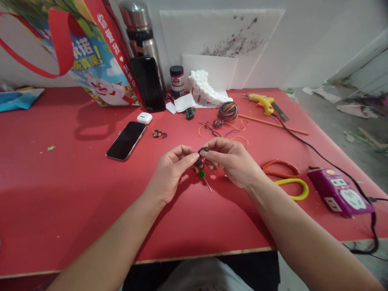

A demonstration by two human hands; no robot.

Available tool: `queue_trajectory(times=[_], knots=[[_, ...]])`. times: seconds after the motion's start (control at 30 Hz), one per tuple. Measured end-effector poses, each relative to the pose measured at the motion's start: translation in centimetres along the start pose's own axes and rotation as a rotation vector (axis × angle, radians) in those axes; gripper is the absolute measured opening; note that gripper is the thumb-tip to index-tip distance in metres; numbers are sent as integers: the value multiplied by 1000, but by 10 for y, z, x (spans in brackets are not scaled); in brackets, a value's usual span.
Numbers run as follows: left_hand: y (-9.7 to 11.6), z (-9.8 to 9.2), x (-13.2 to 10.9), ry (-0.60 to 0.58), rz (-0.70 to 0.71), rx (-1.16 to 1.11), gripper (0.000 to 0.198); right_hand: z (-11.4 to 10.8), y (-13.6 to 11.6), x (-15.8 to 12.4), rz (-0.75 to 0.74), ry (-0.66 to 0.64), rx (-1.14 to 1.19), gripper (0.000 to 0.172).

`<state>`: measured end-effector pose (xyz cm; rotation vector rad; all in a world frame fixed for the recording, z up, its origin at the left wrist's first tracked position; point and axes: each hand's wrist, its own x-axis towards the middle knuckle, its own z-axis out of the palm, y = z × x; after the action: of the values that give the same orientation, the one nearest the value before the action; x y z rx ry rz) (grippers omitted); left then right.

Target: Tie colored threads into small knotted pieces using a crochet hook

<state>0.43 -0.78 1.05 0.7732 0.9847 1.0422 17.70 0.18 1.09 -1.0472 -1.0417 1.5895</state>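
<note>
Above the middle of the red table, my left hand (174, 169) and my right hand (228, 159) are close together, thumbs and fingertips closed on a short length of dark multicoloured yarn (201, 150). A small knotted piece of multicoloured yarn (198, 166) hangs just below the fingertips. Under it shows a slim metal rod (207, 184) with a green part at its upper end; I cannot tell its exact kind. Beyond my hands lie a ball of the same yarn (228, 110), a smaller tangle (217, 123) with loose strands, and a small multicoloured yarn piece (159, 134).
Scissors with orange and yellow handles (293, 189) lie partly behind my right forearm. A purple power strip (341, 193) and a yellow glue gun (260, 101) with its black cord are rightward. Leftward are a phone (126, 140), an earphone case (144, 118) and a gift bag (106, 60).
</note>
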Motion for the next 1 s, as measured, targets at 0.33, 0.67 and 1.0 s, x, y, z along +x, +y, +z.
queue_trajectory(times=[0.33,0.67,1.0], knots=[[1,-1,2,-87,-103,35,26,0,-1,0,25,3,5,44],[1,-1,1,-103,-112,11,29,1,-1,1,5,2,3,46],[-2,-3,2,-109,-67,10,29,2,0,2,12,-13,18,45]])
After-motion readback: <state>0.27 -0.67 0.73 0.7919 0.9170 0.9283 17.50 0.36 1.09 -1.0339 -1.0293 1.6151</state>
